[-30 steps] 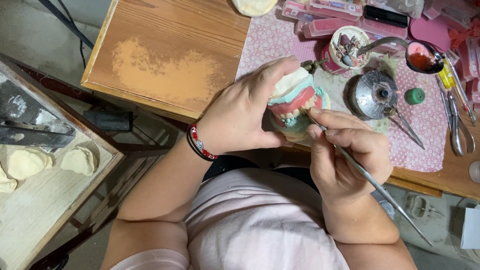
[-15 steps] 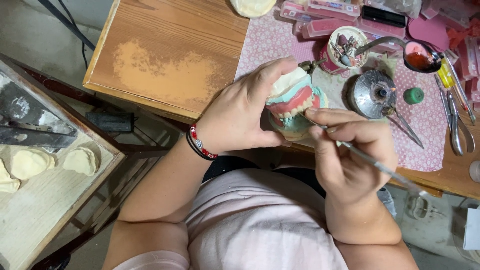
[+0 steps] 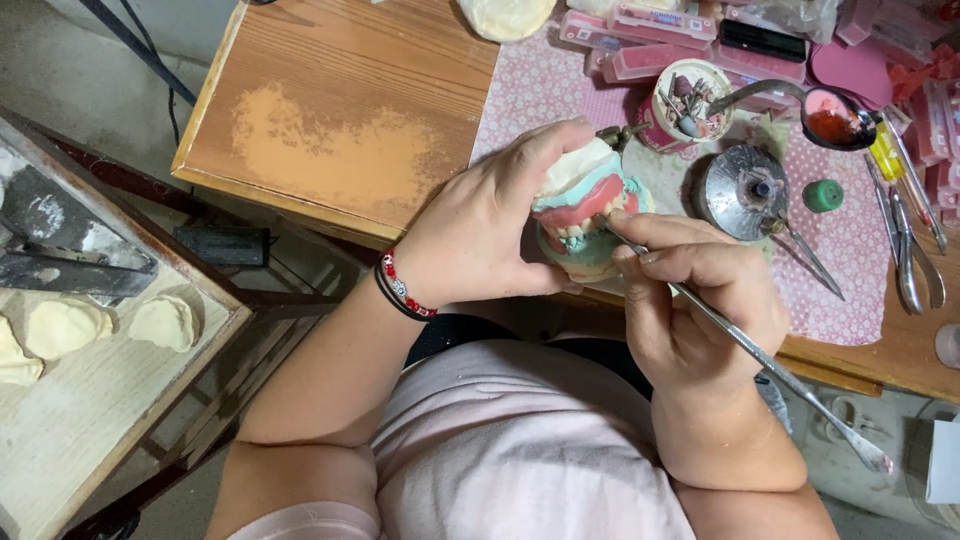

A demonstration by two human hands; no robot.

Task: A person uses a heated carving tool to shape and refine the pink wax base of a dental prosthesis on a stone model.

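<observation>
My left hand (image 3: 485,225) grips a dental model (image 3: 585,200): white plaster casts with pink wax gums and a row of teeth, held just above the table edge. My right hand (image 3: 690,300) holds a long thin metal carving tool (image 3: 760,360) like a pen. Its tip touches the teeth at the front of the model, and its spoon-shaped far end points down to the right. A red and black beaded bracelet (image 3: 400,288) circles my left wrist.
On the pink patterned cloth (image 3: 850,250) stand a round metal burner (image 3: 745,190), a cup of burs (image 3: 685,105), a green cap (image 3: 823,195), a spoon with red wax (image 3: 830,115), pliers (image 3: 915,250) and pink boxes (image 3: 650,30). Plaster casts (image 3: 160,320) lie on a tray at left.
My right hand has shifted slightly, and the tool tip has worked along the teeth of the model. The left hand keeps the model in nearly the same place.
</observation>
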